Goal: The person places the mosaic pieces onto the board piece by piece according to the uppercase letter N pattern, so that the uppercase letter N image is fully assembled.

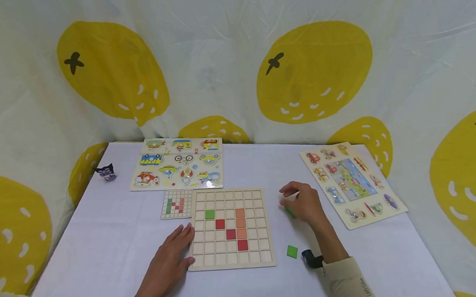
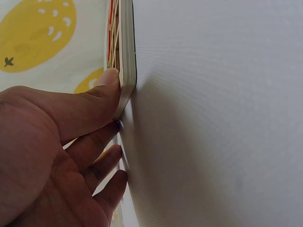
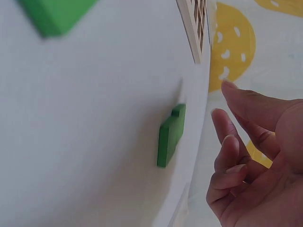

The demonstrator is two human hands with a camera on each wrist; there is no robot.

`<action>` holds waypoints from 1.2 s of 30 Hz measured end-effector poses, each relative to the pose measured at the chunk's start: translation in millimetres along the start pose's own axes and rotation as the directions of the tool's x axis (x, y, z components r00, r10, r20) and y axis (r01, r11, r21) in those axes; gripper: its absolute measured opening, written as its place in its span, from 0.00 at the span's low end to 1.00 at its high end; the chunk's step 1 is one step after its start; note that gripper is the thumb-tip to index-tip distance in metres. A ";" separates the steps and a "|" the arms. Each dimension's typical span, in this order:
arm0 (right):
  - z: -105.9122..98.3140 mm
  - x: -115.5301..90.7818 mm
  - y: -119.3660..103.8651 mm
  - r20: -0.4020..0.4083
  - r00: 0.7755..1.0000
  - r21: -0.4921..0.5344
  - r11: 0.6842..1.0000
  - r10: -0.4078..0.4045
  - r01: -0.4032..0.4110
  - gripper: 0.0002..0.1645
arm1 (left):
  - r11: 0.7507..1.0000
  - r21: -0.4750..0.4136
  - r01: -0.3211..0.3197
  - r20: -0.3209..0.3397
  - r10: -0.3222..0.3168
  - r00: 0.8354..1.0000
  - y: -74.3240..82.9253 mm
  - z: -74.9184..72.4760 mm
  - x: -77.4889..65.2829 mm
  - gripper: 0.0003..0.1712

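Note:
A wooden grid board (image 1: 257,258) lies at mid-table. It bears a green tile (image 1: 210,214), a diagonal of red tiles (image 1: 231,234) and a column of orange tiles (image 1: 240,223). My left hand (image 1: 169,260) rests at the board's left edge, and its thumb (image 2: 94,101) touches the rim in the left wrist view. To the right of the board, my right hand (image 1: 305,204) hovers over green tiles (image 3: 171,135), fingers loosely bent and nothing visible between them. Another loose green tile (image 1: 292,251) lies nearer the front, beside the right wrist.
A small pattern card (image 1: 177,204) with a coloured N lies against the board's upper left. Behind it is a vehicle picture puzzle (image 1: 176,165). A second picture puzzle (image 1: 353,185) lies tilted at the right. A small dark figurine (image 1: 106,172) stands at the far left.

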State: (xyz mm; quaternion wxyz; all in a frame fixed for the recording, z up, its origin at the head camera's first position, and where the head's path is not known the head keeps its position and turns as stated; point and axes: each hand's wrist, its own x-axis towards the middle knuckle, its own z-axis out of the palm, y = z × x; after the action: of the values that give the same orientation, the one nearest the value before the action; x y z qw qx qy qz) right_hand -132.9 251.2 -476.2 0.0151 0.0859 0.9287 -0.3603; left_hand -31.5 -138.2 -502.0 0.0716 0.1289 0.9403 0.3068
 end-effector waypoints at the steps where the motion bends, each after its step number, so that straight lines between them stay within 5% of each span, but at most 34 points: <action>1: -2.4 0.9 2.3 0.003 1.000 -0.003 1.000 0.009 -0.009 0.15 | 1.000 0.002 0.001 0.001 -0.001 1.000 -0.4 0.2 0.0 0.46; 13: -16.3 2.3 14.9 0.102 0.978 -0.072 0.982 0.181 -0.174 0.18 | 1.000 -0.003 0.029 0.013 -0.029 0.999 0.7 0.7 0.6 0.47; 29: -0.1 1.0 7.5 0.025 0.989 -0.213 0.967 0.145 -0.137 0.15 | 1.000 0.006 0.013 0.000 -0.013 1.000 0.7 0.0 -0.3 0.47; 36: 0.9 -0.8 1.2 0.022 0.989 -0.176 0.975 0.143 -0.137 0.11 | 1.000 0.005 0.011 0.002 -0.011 1.000 0.6 0.5 0.2 0.46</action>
State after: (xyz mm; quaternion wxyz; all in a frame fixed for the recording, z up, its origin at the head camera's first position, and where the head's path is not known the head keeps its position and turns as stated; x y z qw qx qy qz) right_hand -132.0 251.3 -477.5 0.0641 0.1433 0.9479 -0.2771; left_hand -31.5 -137.4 -502.0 0.0739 0.1241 0.9417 0.3040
